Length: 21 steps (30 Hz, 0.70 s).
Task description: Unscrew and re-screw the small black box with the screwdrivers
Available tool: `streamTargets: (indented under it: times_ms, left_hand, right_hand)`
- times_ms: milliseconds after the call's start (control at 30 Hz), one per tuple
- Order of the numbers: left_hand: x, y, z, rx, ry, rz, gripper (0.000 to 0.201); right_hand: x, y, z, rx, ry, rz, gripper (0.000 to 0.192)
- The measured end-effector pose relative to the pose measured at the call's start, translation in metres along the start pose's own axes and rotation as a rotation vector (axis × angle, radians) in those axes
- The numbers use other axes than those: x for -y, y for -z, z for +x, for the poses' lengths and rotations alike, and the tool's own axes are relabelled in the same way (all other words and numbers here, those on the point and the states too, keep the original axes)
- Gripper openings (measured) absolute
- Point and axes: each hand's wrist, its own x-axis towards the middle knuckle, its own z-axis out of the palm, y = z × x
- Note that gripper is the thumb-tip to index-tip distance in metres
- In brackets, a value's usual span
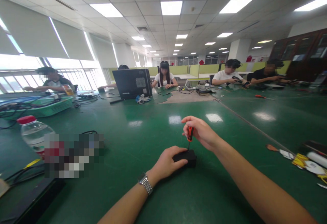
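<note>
A small black box-shaped object lies on the green tabletop in front of me. My left hand, with a metal-banded watch at the wrist, grips it from the left, thumb on the near side and fingers on the far side. Above it, my right hand holds a screwdriver with an orange and black handle. The screwdriver is nearly upright, and its thin shaft points down to the top of the black object. Whether the tip sits in a screw is too small to tell.
A water bottle with a red cap stands at the left, by a green basket of cables. A black computer case and gloves are farther back. Another screwdriver and scattered tools lie right. Several people sit around the table.
</note>
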Motion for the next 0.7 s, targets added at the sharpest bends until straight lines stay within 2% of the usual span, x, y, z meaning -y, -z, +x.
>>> streamTargets:
  times_ms: [133,267,400,567,700]
  left_hand:
    - [0.0000,0.0002,0.0002,-0.007,0.000,0.001,0.037]
    - [0.0008,-0.0003,0.0003,0.001,0.002,-0.012,0.037]
    - [0.0011,-0.0008,0.0001,-0.008,0.001,-0.018,0.036]
    - [0.0008,-0.0009,0.0001,-0.007,-0.005,-0.009,0.036]
    - [0.0013,-0.0010,0.0003,-0.010,-0.007,-0.001,0.035]
  right_hand:
    - [0.0006,0.0000,-0.0003,-0.136,0.070,-0.078,0.022]
    - [0.0015,-0.0009,-0.0012,-0.001,0.013,-0.009,0.020]
    - [0.0034,-0.0021,-0.0024,-0.112,0.068,-0.032,0.022]
    - [0.0033,-0.0025,-0.0029,-0.001,-0.013,0.031,0.019]
    - [0.0015,-0.0029,-0.0015,-0.151,0.105,-0.071,0.024]
